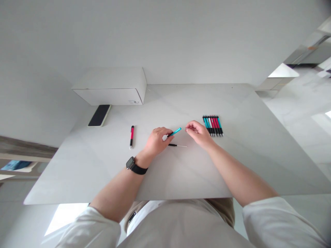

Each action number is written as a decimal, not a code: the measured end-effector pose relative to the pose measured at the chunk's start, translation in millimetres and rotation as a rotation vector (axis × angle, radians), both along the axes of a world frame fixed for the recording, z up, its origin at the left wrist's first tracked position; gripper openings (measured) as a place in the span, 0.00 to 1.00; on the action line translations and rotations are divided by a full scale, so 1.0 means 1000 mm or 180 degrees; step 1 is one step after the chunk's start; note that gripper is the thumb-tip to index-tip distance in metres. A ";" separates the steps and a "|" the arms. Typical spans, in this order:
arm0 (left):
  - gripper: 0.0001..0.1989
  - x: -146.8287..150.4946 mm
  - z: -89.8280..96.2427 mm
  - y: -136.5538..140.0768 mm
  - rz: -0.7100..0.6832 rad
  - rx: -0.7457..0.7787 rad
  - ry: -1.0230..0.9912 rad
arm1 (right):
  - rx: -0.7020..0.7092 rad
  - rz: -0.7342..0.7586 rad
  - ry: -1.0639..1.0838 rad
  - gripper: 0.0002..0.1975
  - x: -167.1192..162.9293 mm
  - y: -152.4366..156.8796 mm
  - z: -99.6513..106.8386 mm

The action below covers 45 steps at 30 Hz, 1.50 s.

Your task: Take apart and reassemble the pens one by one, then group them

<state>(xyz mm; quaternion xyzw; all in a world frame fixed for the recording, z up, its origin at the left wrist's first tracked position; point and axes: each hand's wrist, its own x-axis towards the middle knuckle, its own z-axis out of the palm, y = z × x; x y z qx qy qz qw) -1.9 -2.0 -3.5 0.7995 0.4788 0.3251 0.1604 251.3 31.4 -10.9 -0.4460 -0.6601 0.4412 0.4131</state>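
My left hand (158, 140) pinches a teal pen barrel (176, 131), which points up to the right. Just beneath that hand, a black pen part with a thin pale refill (178, 145) lies on the table, its left end partly hidden by the fingers. My right hand (198, 132) hovers a short way right of the barrel with thumb and fingertips closed together; whatever is between them is too small to make out. Beside it stands a neat row of several teal, white and red pens (213, 125). A single red and black pen (131, 137) lies left of my left hand.
A white box (111, 94) sits at the back left against the wall, with a dark-screened phone (99, 115) in front of it. The pale marble-look table (103, 186) has its near edge against my body. A black watch (131, 162) is on my left wrist.
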 end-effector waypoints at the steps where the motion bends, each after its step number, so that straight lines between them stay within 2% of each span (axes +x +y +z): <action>1: 0.06 0.000 0.000 0.000 -0.0007 -0.0020 -0.0006 | -0.0038 0.0042 0.0207 0.11 -0.001 -0.001 0.002; 4: 0.05 0.001 0.001 -0.001 -0.0048 -0.0078 -0.0024 | -0.0070 0.0106 0.0622 0.15 -0.005 -0.006 0.008; 8: 0.05 0.001 0.003 -0.001 -0.0140 -0.0107 -0.0035 | -0.0108 0.0043 0.0785 0.18 -0.009 -0.007 0.008; 20: 0.06 0.001 0.003 -0.002 -0.0247 -0.0086 -0.0039 | -0.0301 0.0224 0.0484 0.17 -0.011 -0.009 0.006; 26: 0.06 0.002 0.005 -0.003 -0.0265 -0.0065 -0.0074 | -0.0354 0.0411 0.0608 0.20 -0.013 -0.012 0.004; 30: 0.06 0.002 0.005 -0.004 -0.0308 -0.0095 -0.0098 | -0.0513 0.0585 0.0414 0.15 -0.015 -0.013 0.002; 35: 0.19 -0.002 0.002 -0.005 -0.0149 -0.0082 0.0163 | -0.0494 0.0003 0.0771 0.18 -0.007 -0.004 0.003; 40: 0.12 -0.009 -0.002 -0.003 -0.0266 -0.0032 0.0586 | -0.0948 -0.0499 0.1525 0.19 0.008 0.012 0.003; 45: 0.05 -0.012 -0.003 -0.002 -0.0444 -0.0048 0.0696 | -0.1018 -0.0690 0.1516 0.21 0.012 0.018 -0.001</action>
